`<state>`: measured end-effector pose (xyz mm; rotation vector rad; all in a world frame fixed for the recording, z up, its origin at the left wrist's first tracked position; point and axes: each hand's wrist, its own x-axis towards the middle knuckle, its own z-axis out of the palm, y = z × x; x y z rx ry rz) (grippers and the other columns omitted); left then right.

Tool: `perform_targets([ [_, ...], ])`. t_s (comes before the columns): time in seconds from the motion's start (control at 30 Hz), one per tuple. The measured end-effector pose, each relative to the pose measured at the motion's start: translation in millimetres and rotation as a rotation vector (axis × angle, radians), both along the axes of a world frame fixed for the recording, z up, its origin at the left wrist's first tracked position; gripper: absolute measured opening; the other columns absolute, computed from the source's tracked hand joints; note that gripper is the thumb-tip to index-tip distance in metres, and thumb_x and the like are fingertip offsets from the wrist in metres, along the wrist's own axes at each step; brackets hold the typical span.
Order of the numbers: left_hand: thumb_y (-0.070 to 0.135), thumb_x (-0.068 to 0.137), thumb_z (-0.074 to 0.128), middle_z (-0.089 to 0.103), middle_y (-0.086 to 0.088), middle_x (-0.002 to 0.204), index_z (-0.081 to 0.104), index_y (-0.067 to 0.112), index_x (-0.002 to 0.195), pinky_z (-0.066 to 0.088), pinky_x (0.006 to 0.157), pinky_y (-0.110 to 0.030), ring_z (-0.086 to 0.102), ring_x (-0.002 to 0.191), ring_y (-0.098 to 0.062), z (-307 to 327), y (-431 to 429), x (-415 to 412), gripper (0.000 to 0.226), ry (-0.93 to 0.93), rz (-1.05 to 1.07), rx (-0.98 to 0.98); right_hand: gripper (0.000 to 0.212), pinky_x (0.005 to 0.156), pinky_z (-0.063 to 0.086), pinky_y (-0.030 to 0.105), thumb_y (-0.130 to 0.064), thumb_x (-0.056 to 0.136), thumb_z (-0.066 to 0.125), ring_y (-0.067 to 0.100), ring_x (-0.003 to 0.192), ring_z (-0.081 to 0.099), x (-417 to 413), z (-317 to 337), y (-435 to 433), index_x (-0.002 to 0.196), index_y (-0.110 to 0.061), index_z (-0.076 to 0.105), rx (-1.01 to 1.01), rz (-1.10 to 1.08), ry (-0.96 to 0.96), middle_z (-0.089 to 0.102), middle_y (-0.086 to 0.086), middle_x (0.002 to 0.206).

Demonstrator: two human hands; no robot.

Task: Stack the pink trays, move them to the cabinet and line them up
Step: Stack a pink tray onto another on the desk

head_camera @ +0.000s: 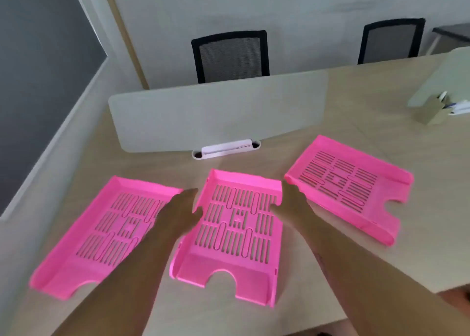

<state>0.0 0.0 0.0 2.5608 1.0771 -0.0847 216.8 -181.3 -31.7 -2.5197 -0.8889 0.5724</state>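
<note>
Both bare hands are reaching out over the desk, one to each side of the middle tray (236, 231). The left hand (179, 212) has its fingers loosely spread at that tray's left wall, the thumb hooked over the edge. The right hand (292, 204) lies flat and relaxed at the right wall near the far corner, touching it. Neither hand has closed on anything.

Three pink trays lie flat and separate on the pale wooden desk (318, 279), none stacked. The left tray (101, 236) is partly covered by the left forearm. The right tray (353, 188) sits turned at an angle, farther back. Behind them stands a grey divider panel (216, 114) with a white socket strip (226, 148) at its foot. Two black mesh chairs (230, 56) are beyond, and a pen holder (432, 109) sits far right.
</note>
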Motion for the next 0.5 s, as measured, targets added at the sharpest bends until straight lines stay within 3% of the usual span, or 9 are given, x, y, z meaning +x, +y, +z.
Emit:
perform_targets([
  [0.1,0.022,0.098,0.055,0.059,-0.006,0.139,0.04,0.019,0.147,0.059,0.089,-0.042,0.067,0.113,-0.022,-25,-4,-8,0.052,0.016,0.023,-0.121,0.073,0.071,0.061,0.035,-0.024,0.076,0.064,0.028,0.104,0.065,-10,-54,-11,0.142,-0.019,0.033,0.001,-0.037,0.126,0.057,0.007,0.121],
  [0.17,0.019,0.097,0.056,0.065,-0.006,0.131,0.041,0.021,0.146,0.063,0.071,-0.035,0.073,0.093,-0.018,-41,-8,-14,0.052,0.008,0.053,-0.189,0.073,0.074,0.061,0.035,-0.023,0.078,0.065,0.023,0.101,0.066,-22,-89,-20,0.144,-0.017,0.033,0.005,-0.067,0.215,0.058,0.007,0.125],
  [0.27,0.015,0.099,0.052,0.064,-0.007,0.131,0.037,0.022,0.149,0.059,0.058,-0.026,0.071,0.084,-0.016,-54,-12,-16,0.053,-0.011,0.124,-0.224,0.059,0.078,0.063,0.046,-0.024,0.085,0.057,0.021,0.094,0.068,-34,-106,-24,0.141,-0.02,0.037,0.074,-0.115,0.271,0.062,0.005,0.121],
  [0.33,0.013,0.101,0.048,0.066,-0.008,0.127,0.038,0.021,0.149,0.049,0.048,-0.018,0.066,0.072,-0.012,-60,-15,-16,0.049,-0.027,0.193,-0.223,0.049,0.077,0.063,0.046,-0.037,0.088,0.047,0.02,0.089,0.069,-43,-92,-26,0.134,-0.021,0.041,0.107,-0.131,0.268,0.064,0.003,0.113],
  [0.4,0.013,0.103,0.043,0.07,-0.006,0.12,0.044,0.024,0.146,0.046,0.043,-0.018,0.065,0.065,-0.009,-63,-18,-18,0.044,-0.069,0.275,-0.259,0.059,0.079,0.062,0.044,-0.052,0.08,0.035,0.018,0.09,0.069,-41,-89,-26,0.131,-0.024,0.044,0.127,-0.127,0.257,0.064,0.0,0.11],
  [0.5,0.014,0.103,0.044,0.074,0.003,0.101,0.06,0.025,0.134,0.06,0.049,-0.03,0.071,0.065,-0.015,-71,-21,-23,0.036,-0.126,0.373,-0.335,0.066,0.078,0.062,0.046,-0.057,0.075,0.026,0.018,0.091,0.069,-25,-90,-25,0.131,-0.027,0.043,0.096,-0.085,0.238,0.064,0.0,0.113],
])
